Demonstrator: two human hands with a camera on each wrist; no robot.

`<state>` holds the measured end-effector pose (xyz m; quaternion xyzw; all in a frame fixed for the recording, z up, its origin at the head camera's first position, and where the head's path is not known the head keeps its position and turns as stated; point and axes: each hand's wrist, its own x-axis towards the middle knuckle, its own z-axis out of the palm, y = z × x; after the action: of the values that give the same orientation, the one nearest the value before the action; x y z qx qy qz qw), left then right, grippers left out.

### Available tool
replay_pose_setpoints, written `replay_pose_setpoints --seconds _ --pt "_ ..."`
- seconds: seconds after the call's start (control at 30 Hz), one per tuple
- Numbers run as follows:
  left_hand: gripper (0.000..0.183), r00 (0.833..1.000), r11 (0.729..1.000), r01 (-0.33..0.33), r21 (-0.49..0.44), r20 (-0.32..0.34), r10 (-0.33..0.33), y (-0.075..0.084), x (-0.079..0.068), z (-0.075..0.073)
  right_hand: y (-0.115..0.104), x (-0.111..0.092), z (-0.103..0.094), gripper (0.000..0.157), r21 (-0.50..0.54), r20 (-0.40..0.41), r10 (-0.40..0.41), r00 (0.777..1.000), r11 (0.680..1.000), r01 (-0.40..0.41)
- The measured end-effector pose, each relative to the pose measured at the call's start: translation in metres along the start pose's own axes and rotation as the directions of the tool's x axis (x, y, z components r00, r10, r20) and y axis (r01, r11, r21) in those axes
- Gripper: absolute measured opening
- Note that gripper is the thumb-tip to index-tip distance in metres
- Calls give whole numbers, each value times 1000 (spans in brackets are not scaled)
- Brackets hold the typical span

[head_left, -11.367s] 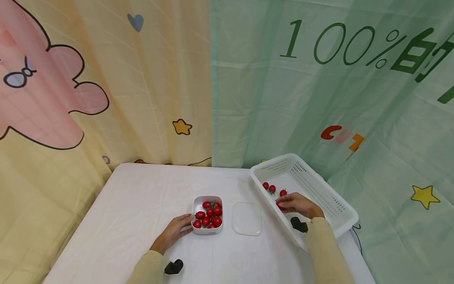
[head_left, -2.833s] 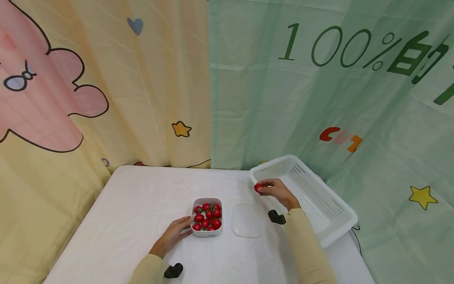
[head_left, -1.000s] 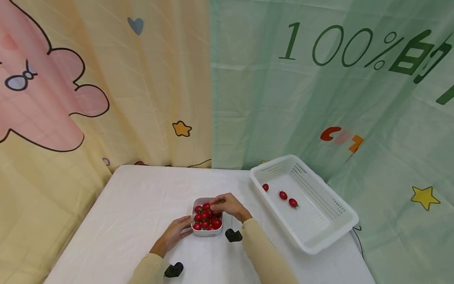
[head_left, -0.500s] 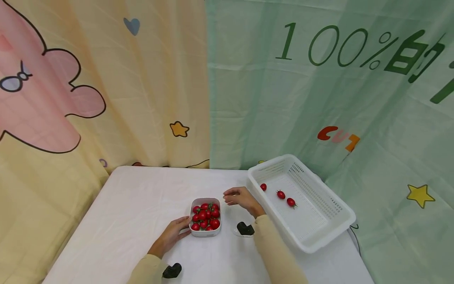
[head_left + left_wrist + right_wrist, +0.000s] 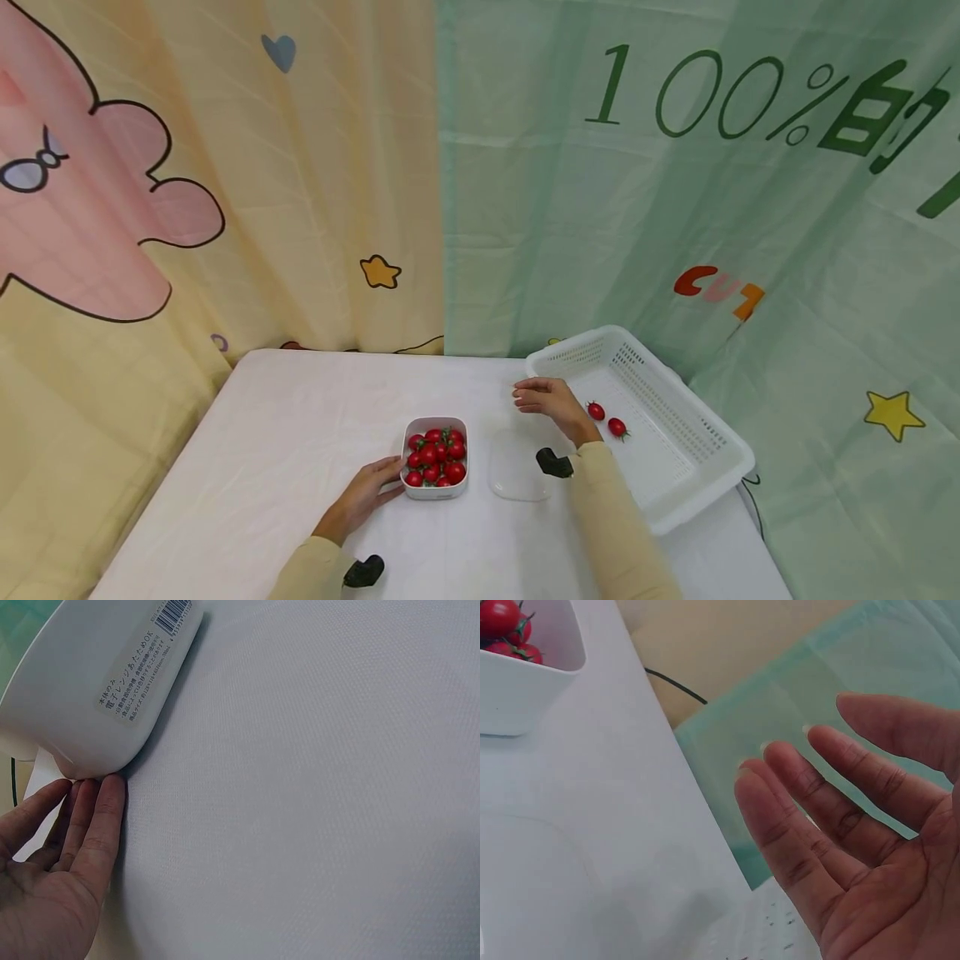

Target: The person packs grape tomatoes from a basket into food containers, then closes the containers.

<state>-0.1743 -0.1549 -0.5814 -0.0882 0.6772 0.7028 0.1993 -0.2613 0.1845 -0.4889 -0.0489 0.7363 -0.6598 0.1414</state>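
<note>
My left hand (image 5: 365,496) touches the left side of a white square container (image 5: 435,493) with its fingertips. In the left wrist view the straight fingers (image 5: 97,832) rest against the container's corner. Several cherry tomatoes (image 5: 429,454) with green stems fill the container. My right hand (image 5: 553,403) is in the air above the left rim of a white basket (image 5: 675,492). The right wrist view shows its fingers (image 5: 840,817) loosely bent, with nothing between them. Two cherry tomatoes (image 5: 606,419) lie inside the basket; the part behind my right hand is hidden.
A clear lid (image 5: 517,479) lies flat on the white table (image 5: 300,433) between the container and the basket, partly under my right wrist. Printed curtains (image 5: 337,167) hang behind the table. A dark cable (image 5: 753,504) runs beside the basket's right end.
My right hand has released a tomato in the container and moved right and up to the basket's rim. Over the earlier frames, tomatoes went from basket to container. My left hand has stayed on the container.
</note>
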Motion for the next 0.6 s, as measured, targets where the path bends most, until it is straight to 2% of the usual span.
replay_pose_setpoints --seconds 0.17,0.37,0.6 --pt "58 1000 1000 1 -5 2 -1 0 0 0 0 1 -19 32 28 -58 21 998 999 -20" --pt "59 1000 1000 8 -1 -3 -8 1 1 -1 0 1 -36 35 72 -101 24 995 997 -16" --pt "59 1000 1000 1 0 9 -1 0 0 -1 0 5 -50 41 105 -138 87 987 992 -73"
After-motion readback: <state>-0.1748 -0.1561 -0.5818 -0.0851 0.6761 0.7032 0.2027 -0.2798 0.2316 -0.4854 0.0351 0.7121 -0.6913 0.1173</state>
